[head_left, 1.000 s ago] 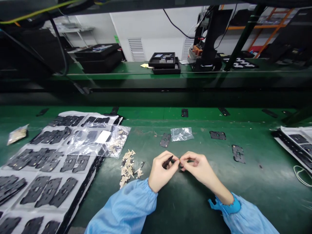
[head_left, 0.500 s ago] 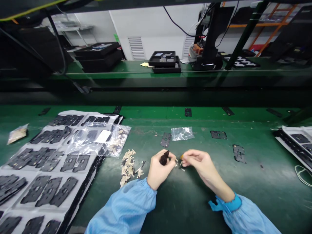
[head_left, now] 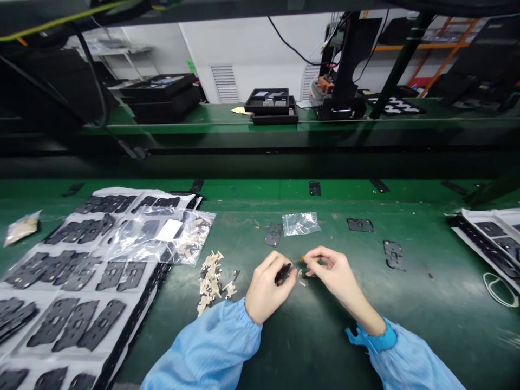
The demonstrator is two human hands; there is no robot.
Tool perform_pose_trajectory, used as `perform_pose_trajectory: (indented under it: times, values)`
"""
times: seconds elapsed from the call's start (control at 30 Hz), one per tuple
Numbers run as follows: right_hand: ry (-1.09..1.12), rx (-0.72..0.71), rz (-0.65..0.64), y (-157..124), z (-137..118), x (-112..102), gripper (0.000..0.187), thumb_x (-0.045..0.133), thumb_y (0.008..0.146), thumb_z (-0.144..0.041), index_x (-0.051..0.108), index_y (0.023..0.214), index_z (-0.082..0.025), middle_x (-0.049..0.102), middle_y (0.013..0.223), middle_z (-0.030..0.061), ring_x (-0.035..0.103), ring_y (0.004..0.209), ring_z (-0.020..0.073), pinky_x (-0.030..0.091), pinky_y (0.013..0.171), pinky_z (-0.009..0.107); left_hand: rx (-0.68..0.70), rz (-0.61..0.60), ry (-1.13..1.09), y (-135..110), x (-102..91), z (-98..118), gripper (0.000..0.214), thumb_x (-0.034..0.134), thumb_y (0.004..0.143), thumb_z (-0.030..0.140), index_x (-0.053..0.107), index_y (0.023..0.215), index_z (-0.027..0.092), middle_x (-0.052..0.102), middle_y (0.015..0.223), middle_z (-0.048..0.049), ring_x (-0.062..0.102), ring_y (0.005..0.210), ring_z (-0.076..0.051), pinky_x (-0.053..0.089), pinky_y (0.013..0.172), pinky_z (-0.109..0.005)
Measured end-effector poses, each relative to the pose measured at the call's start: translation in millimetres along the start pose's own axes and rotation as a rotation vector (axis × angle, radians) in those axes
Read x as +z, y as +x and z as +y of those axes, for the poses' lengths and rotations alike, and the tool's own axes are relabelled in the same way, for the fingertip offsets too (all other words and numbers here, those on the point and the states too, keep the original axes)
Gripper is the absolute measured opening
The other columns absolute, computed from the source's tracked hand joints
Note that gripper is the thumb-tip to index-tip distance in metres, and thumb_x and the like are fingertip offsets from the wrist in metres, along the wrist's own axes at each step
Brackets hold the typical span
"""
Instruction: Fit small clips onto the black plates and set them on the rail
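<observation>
My left hand [head_left: 266, 287] is closed around a small black part [head_left: 283, 273] held just above the green bench [head_left: 309, 336]. My right hand [head_left: 331, 271] pinches a tiny orange-tipped piece [head_left: 303, 260] between thumb and fingertips, a short gap from the left hand. A tiny pale scrap [head_left: 301, 283] lies on the bench between the hands. A heap of small beige parts [head_left: 211, 279] sits just left of my left hand. Both arms wear light blue sleeves.
White sheets of black flat parts [head_left: 77, 276] cover the bench's left, with a clear bag [head_left: 162, 235] on top. A small empty bag [head_left: 300, 222] and loose black plates [head_left: 394, 254] lie beyond the hands. More sheets [head_left: 491, 238] sit far right. Black trays [head_left: 271, 105] stand on the back shelf.
My hands were touching a second ago and have drawn slightly apart. The left hand has turned the black part lower in its fingers; the right hand still pinches its small piece.
</observation>
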State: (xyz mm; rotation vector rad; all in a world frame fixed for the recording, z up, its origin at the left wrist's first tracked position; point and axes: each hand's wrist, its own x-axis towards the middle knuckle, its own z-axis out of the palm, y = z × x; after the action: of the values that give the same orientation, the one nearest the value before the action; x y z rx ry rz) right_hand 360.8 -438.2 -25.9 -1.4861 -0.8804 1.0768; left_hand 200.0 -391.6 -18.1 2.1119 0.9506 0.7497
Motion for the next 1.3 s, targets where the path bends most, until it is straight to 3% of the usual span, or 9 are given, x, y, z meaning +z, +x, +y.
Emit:
perform_pose_trajectory:
  times: [0.17,0.4,0.6,0.73,0.87,0.97,1.13,1.3]
  values:
    - [-0.023,-0.009,-0.057,-4.6,4.4,6.7,0.023,0.065,0.074,-0.038,0.062,0.075,-0.015,0.059,0.069,0.0025,0.061,0.060,0.0155,0.056,0.058,0.030,0.023,0.105,-0.111,-3.3,1.1,7.3,0.014,0.054,0.082,0.017,0.066,0.089,0.018,0.059,0.081,-0.0043,0.056,0.068,-0.012,0.045,0.065,-0.022]
    - [0.052,0.009,-0.059,-8.5,-2.5,11.6,0.025,0.068,0.072,-0.039,0.064,0.074,-0.014,0.060,0.070,0.0026,0.060,0.062,0.0154,0.058,0.059,0.030,0.060,0.106,-0.147,-7.0,7.6,1.8,0.020,0.054,0.083,0.016,0.068,0.096,0.018,0.060,0.078,-0.0048,0.058,0.072,-0.013,0.046,0.067,-0.023]
    - [0.111,-0.052,-0.060,-10.4,-4.4,14.9,0.023,0.068,0.073,-0.038,0.070,0.081,-0.017,0.060,0.085,0.0047,0.062,0.073,0.0169,0.059,0.065,0.030,0.036,0.102,-0.177,-7.0,8.7,0.4,0.029,0.050,0.084,0.016,0.065,0.108,0.022,0.059,0.086,-0.0055,0.058,0.074,-0.014,0.046,0.070,-0.025]
    - [0.106,-0.039,-0.079,-10.5,-5.7,14.1,0.026,0.066,0.074,-0.040,0.072,0.089,-0.020,0.058,0.094,0.0063,0.062,0.075,0.0170,0.060,0.062,0.031,-0.067,0.113,-0.278,-1.6,5.2,0.4,0.024,0.050,0.085,0.020,0.067,0.102,0.020,0.059,0.085,-0.0057,0.057,0.075,-0.015,0.046,0.068,-0.024]
    - [0.138,-0.012,-0.028,-8.5,-6.7,9.1,0.025,0.068,0.072,-0.040,0.070,0.083,-0.018,0.058,0.087,0.0048,0.057,0.068,0.0145,0.057,0.050,0.025,-0.280,0.052,-0.520,4.1,2.8,0.1,0.020,0.055,0.082,0.030,0.069,0.086,0.016,0.057,0.077,-0.0028,0.050,0.055,-0.009,0.041,0.051,-0.021]
    - [0.203,0.061,-0.073,-7.6,-6.8,6.2,0.025,0.070,0.071,-0.038,0.068,0.082,-0.016,0.060,0.081,0.0040,0.056,0.067,0.0140,0.054,0.049,0.023,-0.392,0.000,-0.669,6.1,2.6,0.4,0.023,0.059,0.079,0.034,0.068,0.083,0.013,0.052,0.064,0.0008,0.043,0.046,-0.006,0.038,0.047,-0.020]
    - [0.234,0.087,-0.138,-8.1,-5.7,6.2,0.023,0.070,0.072,-0.037,0.066,0.077,-0.015,0.057,0.072,0.0027,0.054,0.064,0.0134,0.052,0.047,0.022,-0.433,-0.028,-0.742,7.6,2.6,3.2,0.023,0.061,0.077,0.034,0.067,0.080,0.012,0.048,0.054,0.0028,0.042,0.045,-0.006,0.036,0.047,-0.020]
    - [0.192,-0.019,-0.044,-8.4,-4.2,11.2,0.023,0.070,0.071,-0.038,0.064,0.072,-0.016,0.053,0.076,0.0023,0.052,0.061,0.0124,0.051,0.045,0.022,-0.456,-0.003,-0.812,5.9,5.5,1.5,0.022,0.059,0.077,0.032,0.063,0.085,0.013,0.052,0.059,0.0022,0.044,0.041,-0.005,0.038,0.043,-0.020]
